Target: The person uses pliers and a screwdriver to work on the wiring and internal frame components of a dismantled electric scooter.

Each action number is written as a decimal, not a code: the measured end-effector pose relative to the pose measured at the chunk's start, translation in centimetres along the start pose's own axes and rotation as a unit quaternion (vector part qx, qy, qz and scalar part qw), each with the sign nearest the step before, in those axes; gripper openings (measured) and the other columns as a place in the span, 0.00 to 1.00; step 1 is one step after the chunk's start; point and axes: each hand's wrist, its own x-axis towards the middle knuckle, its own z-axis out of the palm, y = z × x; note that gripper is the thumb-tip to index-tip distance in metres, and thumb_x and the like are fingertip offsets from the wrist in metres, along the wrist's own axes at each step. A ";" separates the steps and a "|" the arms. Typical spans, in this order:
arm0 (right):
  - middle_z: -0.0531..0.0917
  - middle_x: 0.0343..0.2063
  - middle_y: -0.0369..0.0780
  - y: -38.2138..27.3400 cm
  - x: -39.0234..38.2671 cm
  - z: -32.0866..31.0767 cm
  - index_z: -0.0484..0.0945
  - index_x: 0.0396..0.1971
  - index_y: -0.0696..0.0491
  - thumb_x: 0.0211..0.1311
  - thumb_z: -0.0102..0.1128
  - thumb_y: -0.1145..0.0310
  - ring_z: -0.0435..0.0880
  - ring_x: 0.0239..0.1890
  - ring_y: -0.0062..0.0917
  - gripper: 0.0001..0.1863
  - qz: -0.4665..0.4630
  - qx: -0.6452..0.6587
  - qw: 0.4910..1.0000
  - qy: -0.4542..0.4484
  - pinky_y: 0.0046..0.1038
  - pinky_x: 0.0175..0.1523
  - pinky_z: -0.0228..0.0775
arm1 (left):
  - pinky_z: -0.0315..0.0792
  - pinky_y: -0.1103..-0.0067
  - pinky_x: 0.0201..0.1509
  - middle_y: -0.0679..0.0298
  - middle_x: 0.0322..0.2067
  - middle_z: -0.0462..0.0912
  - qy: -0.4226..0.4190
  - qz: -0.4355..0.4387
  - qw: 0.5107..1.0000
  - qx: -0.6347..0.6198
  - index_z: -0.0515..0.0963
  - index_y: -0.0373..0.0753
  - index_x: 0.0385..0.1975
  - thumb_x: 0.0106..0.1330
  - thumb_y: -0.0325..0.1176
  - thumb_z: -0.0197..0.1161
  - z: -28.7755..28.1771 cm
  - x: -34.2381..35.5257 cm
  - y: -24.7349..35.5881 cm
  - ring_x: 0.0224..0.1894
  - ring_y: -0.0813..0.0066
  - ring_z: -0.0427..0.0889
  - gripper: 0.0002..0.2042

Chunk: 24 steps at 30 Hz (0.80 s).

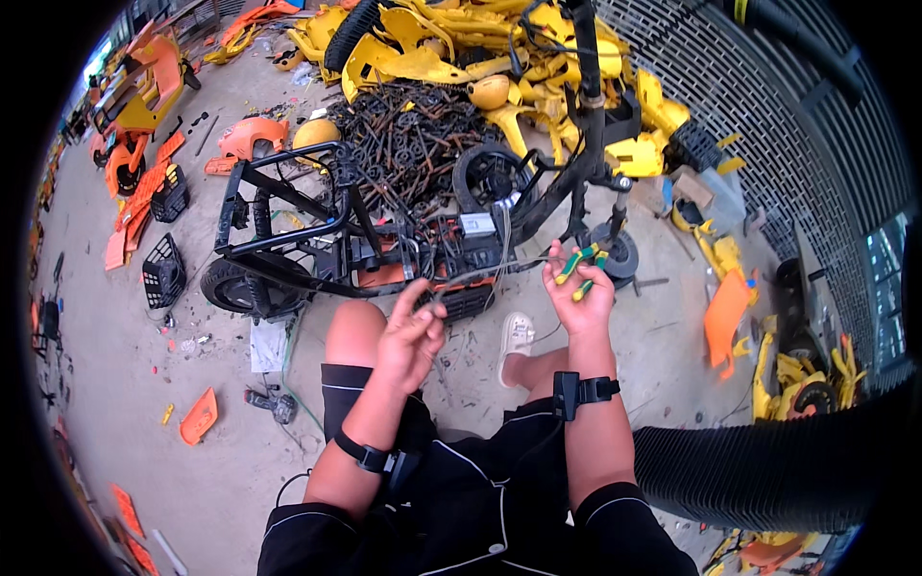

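Observation:
My right hand (583, 300) is closed round green-and-yellow-handled pliers (578, 264); their jaws are hidden in the hand. My left hand (411, 338) is closed, thumb and fingers pinched together near one end of a thin grey cable (480, 275), which stretches across toward my right hand. Just beyond both hands lies a stripped black scooter frame (293, 206), with its rear wheel (252, 286) at the left and its front wheel (615, 252) at the right. Loose grey wires hang from a box with a white label (475, 225) in its middle.
A heap of rusty metal parts (399, 144) lies behind the frame, with yellow body panels (423, 62) piled beyond. A cordless drill (272, 403) and an orange panel (199, 416) lie on the floor at left. A thick black ribbed hose (759, 470) runs along my right.

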 end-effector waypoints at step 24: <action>0.82 0.34 0.41 3.6 3.6 -6.7 0.75 0.37 0.58 0.55 0.54 0.73 0.84 0.37 0.31 0.09 0.153 -0.122 0.958 0.210 0.36 0.41 0.74 | 0.72 0.81 0.48 0.62 0.57 0.78 0.087 0.096 0.921 0.368 0.68 0.36 0.64 0.68 0.23 0.60 8.4 9.0 -5.8 0.52 0.76 0.80 0.24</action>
